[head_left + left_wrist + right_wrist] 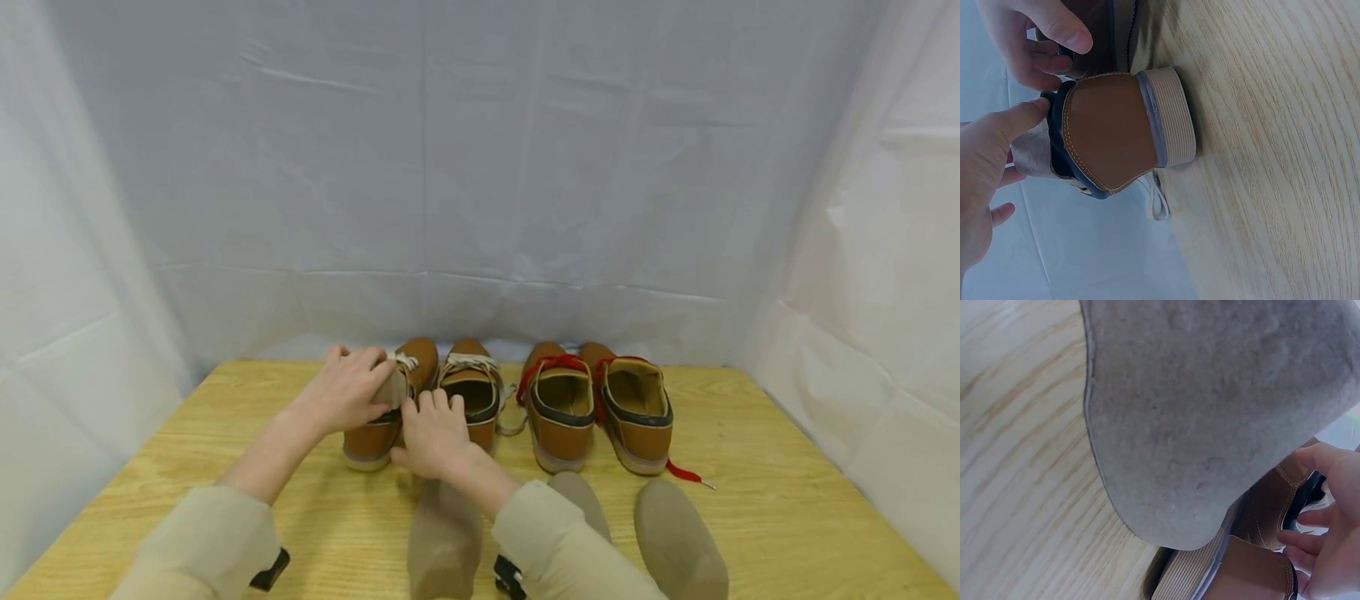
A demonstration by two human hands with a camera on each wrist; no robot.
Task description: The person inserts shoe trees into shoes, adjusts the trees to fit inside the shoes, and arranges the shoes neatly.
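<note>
- A taupe, soft-surfaced insole point(392, 390) is pinched between the thumb and curled fingers of the left hand point(345, 387), part of it above the mouth of the leftmost brown leather shoe with a dark collar point(1113, 131).
- That shoe stands near the far left corner of the yellow wood-grained counter point(757, 500).
- Beside its collar, the fingers of the right hand point(437, 433) are loosely bent, thumb apart; whether the collar is gripped cannot be told.
- For a good fit, the insole is probably best slid low and straight towards the toe, the collar steadied meanwhile, so that buckling is avoided.
- The heel edge is best pressed flat last.
- By the left wrist camera, a loop of cream lace point(1160, 203) is shown by the sole; in the head view it is hidden.
- Only in the head view is the red-laced brown shoe point(640, 417), towards the counter's far right corner, seen.
- In the right wrist view, the heels are partly covered by a loose taupe insole point(1179, 437), and the pinched one is not shown.
</note>
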